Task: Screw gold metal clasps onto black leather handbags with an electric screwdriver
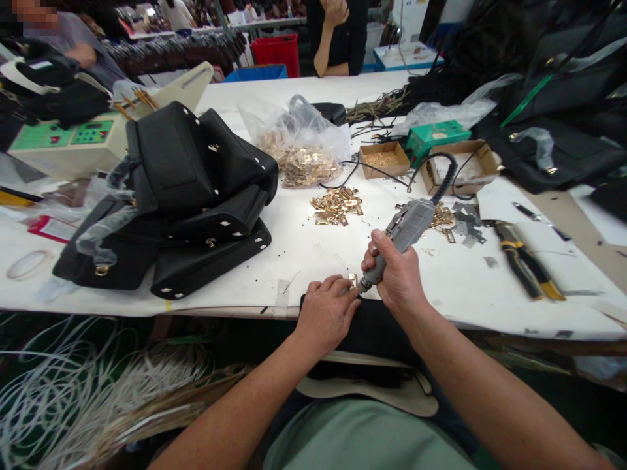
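Observation:
My right hand (399, 271) is wrapped round a grey electric screwdriver (411, 223), which slants down to the left. Its tip meets the work beside a small gold metal plate (353, 279); the exact contact is hidden by my fingers. My left hand (326, 318), fingers bent and pressed together, grips the edge of a black handbag (379, 326) at the table's front edge, close to the screwdriver's tip. Beyond my hands lies a loose pile of gold clasp plates (337, 206). More gold pieces and grey metal plates (467, 222) lie to the right of the screwdriver.
Stacked black handbags (171, 156) stand on the left. A plastic bag of gold parts (308, 153), a small box of screws (385, 160) and a green power unit (434, 138) are behind. Yellow-black pliers (526, 261) lie right. Another person's forearms (333, 39) rest on the far table edge.

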`<state>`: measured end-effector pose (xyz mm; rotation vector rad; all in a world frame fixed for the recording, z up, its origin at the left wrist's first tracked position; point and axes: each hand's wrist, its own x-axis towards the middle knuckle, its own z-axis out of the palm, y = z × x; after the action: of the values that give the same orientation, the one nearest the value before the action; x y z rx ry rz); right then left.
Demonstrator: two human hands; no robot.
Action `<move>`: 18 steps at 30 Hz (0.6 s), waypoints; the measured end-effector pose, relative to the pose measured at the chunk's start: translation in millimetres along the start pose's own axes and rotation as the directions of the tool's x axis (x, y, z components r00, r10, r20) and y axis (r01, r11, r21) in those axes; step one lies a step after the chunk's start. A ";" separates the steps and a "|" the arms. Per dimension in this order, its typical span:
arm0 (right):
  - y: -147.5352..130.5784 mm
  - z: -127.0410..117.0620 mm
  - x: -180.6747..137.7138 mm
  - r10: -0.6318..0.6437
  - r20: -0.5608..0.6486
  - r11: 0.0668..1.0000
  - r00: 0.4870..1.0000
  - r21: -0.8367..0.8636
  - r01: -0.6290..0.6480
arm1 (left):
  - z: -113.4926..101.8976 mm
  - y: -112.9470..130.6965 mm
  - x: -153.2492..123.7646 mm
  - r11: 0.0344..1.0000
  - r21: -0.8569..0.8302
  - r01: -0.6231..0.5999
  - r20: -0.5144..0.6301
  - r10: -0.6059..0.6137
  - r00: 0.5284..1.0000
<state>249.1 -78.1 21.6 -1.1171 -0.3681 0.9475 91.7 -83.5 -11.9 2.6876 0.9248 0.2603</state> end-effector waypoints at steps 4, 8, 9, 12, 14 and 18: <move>0.0 -0.3 -0.8 0.001 0.005 1.000 1.000 0.014 -0.001 | 0.9 0.0 0.1 1.000 0.000 0.008 0.001 -0.008 1.000; 0.7 -0.6 -0.4 -0.004 0.002 1.000 1.000 0.013 0.004 | 1.6 -0.1 -0.1 1.000 -0.005 0.006 0.002 -0.006 1.000; 0.8 -0.5 -0.4 -0.003 -0.001 1.000 1.000 0.015 0.003 | 1.7 -0.2 -0.2 1.000 -0.004 0.008 0.002 -0.007 1.000; 0.3 0.2 -0.8 0.006 -0.007 1.000 1.000 0.024 -0.005 | 2.3 -0.3 -0.3 1.000 0.004 0.011 0.001 -0.011 1.000; -0.4 0.7 -1.5 0.010 -0.009 1.000 1.000 0.028 -0.010 | 2.7 -0.3 -0.3 1.000 0.008 0.014 -0.002 -0.014 1.000; -0.9 1.0 -2.7 0.005 -0.008 1.000 1.000 0.026 -0.004 | 2.9 -0.3 -0.1 1.000 0.006 0.017 -0.005 -0.017 1.000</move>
<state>247.3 -79.8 23.4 -1.0976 -0.3461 0.9492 92.1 -83.9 -14.8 2.6849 0.9512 0.2612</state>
